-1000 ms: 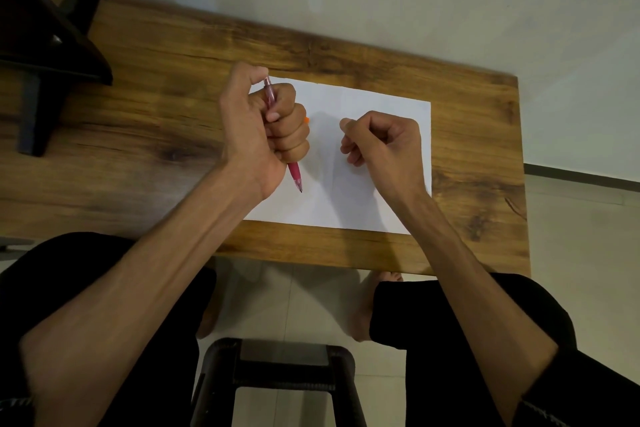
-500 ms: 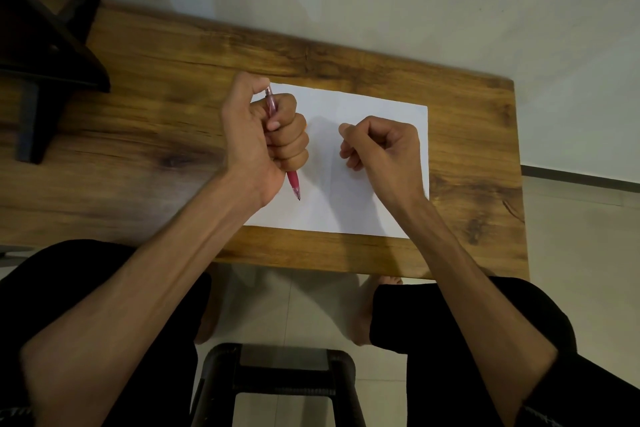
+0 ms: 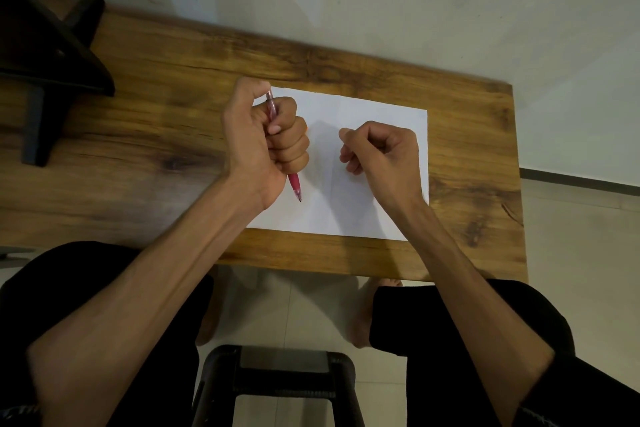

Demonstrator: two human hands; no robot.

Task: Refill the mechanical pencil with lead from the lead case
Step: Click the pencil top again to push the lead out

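My left hand (image 3: 263, 146) is closed in a fist around a pink-red mechanical pencil (image 3: 295, 185). The pencil's tip points down toward me over the white paper (image 3: 349, 215), and my thumb rests on its top end. A tiny orange speck (image 3: 307, 129) peeks out beside my left knuckles; what it is cannot be told. My right hand (image 3: 384, 154) hovers over the paper a little to the right, fingers curled in and thumb against the forefinger. Nothing shows between them. No lead case is in sight.
The paper lies on a wooden table (image 3: 156, 90) whose right edge is close to my right hand. A black stand-like object (image 3: 45, 59) occupies the far left. A black stool (image 3: 280, 367) and my legs are below the table's near edge.
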